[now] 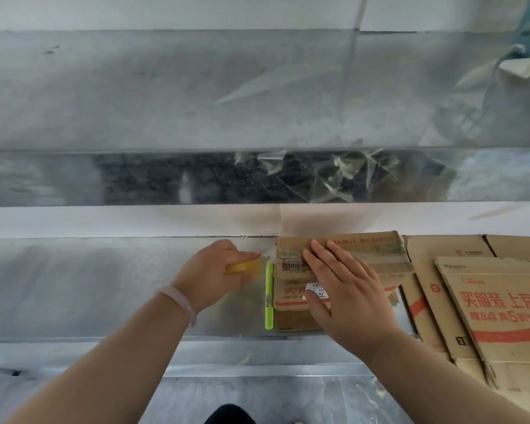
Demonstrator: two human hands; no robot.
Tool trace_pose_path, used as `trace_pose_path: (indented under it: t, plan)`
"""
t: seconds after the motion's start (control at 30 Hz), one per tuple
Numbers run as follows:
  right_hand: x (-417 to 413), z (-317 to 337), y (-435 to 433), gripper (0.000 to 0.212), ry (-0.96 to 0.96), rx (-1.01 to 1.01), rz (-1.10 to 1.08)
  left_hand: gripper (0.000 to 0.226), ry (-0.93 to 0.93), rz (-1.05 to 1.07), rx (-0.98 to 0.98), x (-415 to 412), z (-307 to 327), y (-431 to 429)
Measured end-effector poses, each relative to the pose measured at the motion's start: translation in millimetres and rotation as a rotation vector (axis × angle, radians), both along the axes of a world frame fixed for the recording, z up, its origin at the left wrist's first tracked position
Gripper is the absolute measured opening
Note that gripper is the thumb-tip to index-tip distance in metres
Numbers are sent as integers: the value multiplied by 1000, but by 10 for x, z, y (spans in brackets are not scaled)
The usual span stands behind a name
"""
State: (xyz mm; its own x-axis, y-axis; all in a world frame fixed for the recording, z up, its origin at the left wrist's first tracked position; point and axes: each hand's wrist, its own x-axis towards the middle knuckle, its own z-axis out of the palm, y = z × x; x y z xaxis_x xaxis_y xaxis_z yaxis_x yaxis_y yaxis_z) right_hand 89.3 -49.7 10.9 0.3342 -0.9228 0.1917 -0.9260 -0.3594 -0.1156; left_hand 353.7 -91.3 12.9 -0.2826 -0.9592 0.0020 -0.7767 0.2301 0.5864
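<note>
Cardboard is what you are handling: the small cardboard box (367, 250) sits on the steel workbench (89, 286) against its back edge, close in front of you and touching the stack of flattened cartons (496, 304) on its right. Your right hand (346, 289) lies flat on its top, fingers straight and slightly spread, pressing the flaps down. Your left hand (214, 270) curls round a yellowish tape roll (242, 267) just left of the box, near its far corner. A slim green tool (269, 296), a cutter by the look of it, lies between them alongside the box wall. Expect the box to be light and fairly stiff at the edges but springy over the flaps, so it will likely slide on the smooth metal unless your palm pins it. Press near the seam, not the middle of a flap, and take hold at the corners if you turn it. Glossy old tape on top may feel slick.
</note>
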Motion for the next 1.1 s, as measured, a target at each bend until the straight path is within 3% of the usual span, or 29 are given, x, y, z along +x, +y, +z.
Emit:
trace_pose_path:
  t: [0.07,0.3,0.4,0.57,0.73,0.83,0.93,1.0,1.1]
  plan:
    - [-2,-9,-5,61,-5,-10,10,42,-115,-8,11,-5,-40,-16]
    - [31,-13,-15,58,-47,-81,-7,52,-239,-98,28,1,-5,-87]
    - [57,-36,-3,56,-104,-124,-27,55,-129,-88,-8,39,-15,-57]
    - [101,-89,-13,49,-197,-207,-20,37,96,-43,-24,68,-173,-2]
    - [133,-81,4,54,-148,-196,-36,24,53,-122,-100,-86,-229,-50]
    - [225,-64,100,62,-85,-247,-156,22,34,-167,-112,-115,-183,-117]
    - [546,-106,380,47,-265,-408,-222,23,-16,-223,-99,-98,-141,-188]
    - [860,-218,575,29,-293,-325,-175,23,-30,-230,-91,-83,-108,-214]
    - [1233,-429,592,39,-172,181,-270,23,-49,-232,-92,-55,-62,-211]
